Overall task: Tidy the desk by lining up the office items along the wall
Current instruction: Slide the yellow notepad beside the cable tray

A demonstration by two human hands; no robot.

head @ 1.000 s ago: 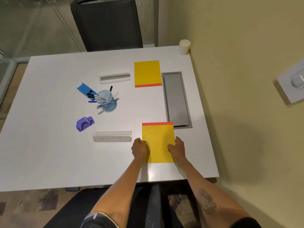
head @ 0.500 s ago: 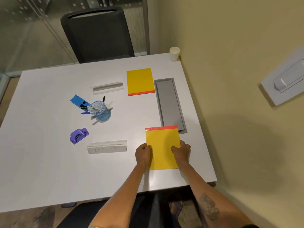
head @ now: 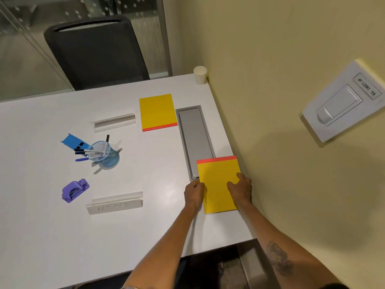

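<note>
A yellow notepad (head: 216, 182) with a red top strip lies near the desk's right edge, close to the wall, its top left corner over the grey cable tray (head: 194, 140). My left hand (head: 194, 191) grips its left edge and my right hand (head: 240, 187) presses on its right side. A second yellow notepad (head: 157, 111) lies farther back. Mid-desk stand a blue pen cup (head: 106, 155) with several pens, a blue holder (head: 73, 142), a purple hole punch (head: 75, 190) and two white nameplates (head: 114, 204) (head: 113, 123).
A white paper cup (head: 200, 75) stands in the far right corner against the yellow wall (head: 270, 80). A black chair (head: 98, 53) sits behind the desk. A wall switch (head: 341, 103) is mounted on the right. The white desk (head: 41, 226) extends to the left.
Both hands have slid the near yellow notepad to the right and forward, from the desk's front middle to beside the wall, now overlapping the cable tray's end.
</note>
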